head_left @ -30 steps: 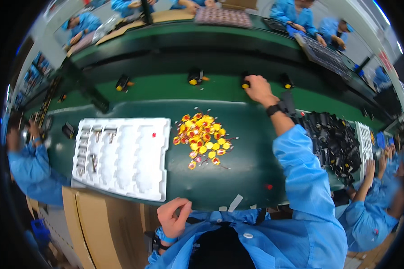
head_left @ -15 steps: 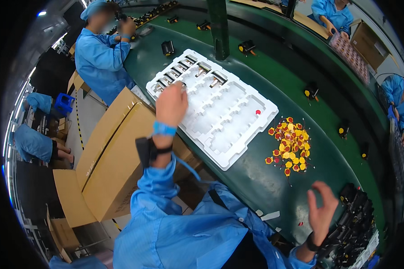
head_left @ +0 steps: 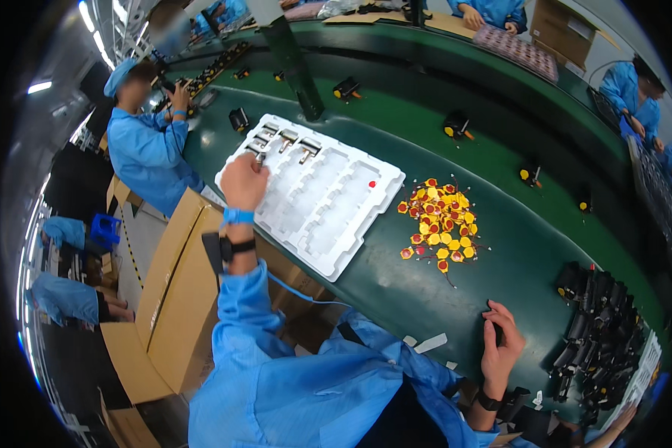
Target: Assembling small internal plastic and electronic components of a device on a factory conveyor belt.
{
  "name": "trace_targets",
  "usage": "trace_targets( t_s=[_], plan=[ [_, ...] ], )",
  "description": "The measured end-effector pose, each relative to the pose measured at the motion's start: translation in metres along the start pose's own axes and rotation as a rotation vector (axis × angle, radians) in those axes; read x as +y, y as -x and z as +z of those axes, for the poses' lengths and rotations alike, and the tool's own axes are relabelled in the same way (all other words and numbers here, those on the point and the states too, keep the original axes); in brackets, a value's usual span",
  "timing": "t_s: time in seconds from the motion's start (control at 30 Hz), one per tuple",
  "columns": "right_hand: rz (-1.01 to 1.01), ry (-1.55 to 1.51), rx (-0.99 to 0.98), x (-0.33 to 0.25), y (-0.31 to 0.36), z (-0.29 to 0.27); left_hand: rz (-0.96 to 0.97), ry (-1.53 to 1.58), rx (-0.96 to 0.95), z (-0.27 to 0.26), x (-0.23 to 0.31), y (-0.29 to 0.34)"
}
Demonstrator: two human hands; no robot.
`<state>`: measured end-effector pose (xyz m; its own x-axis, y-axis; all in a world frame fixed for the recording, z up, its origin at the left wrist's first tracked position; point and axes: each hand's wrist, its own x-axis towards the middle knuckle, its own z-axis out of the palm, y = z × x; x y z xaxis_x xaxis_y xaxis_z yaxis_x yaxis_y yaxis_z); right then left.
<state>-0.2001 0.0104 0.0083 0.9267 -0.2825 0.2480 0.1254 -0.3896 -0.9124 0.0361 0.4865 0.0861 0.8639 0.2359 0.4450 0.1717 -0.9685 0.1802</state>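
My left hand (head_left: 245,183) reaches over the left edge of a white moulded plastic tray (head_left: 336,246). Its fingers are closed around a small metal-and-black part (head_left: 260,157), mostly hidden by the hand. Just beyond lie several similar parts, such as a T-shaped one (head_left: 307,151), in the tray's far pockets. A small red disc (head_left: 372,184) sits in the tray's right side. Above the green bench near its front edge, my right hand (head_left: 502,345) is half curled, thumb and fingers apart, with nothing visible in it.
Right of the tray lies a loose pile of yellow and red discs with thin wires (head_left: 440,220). Black device housings (head_left: 597,328) are heaped at the right. A cardboard box (head_left: 175,299) stands at my left. Black-and-yellow units (head_left: 456,125) sit on the green line beyond; a co-worker (head_left: 145,142) works far left.
The view has shifted, so the tray and pile appear further left. My left hand remains at the tray with fingers closed. My right hand's fingers have curled in more.
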Motion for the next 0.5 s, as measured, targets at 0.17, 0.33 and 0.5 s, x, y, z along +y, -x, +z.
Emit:
trace_targets(
  t_s=[0.17, 0.33, 0.5],
  plan=[
    [-0.110, 0.109, -0.084, -0.048, -0.010, -0.022, 0.298, 1.062, -0.557, -0.053, 0.153, 0.083],
    [-0.305, 0.016, -0.188, -0.074, -0.053, -0.039, 0.372, 1.497, -1.190, -0.048, 0.239, 0.130],
    [-0.297, -0.259, -0.430, -0.058, -0.038, -0.059, 0.285, 1.645, -1.695, -0.020, 0.280, 0.163]
  ],
)
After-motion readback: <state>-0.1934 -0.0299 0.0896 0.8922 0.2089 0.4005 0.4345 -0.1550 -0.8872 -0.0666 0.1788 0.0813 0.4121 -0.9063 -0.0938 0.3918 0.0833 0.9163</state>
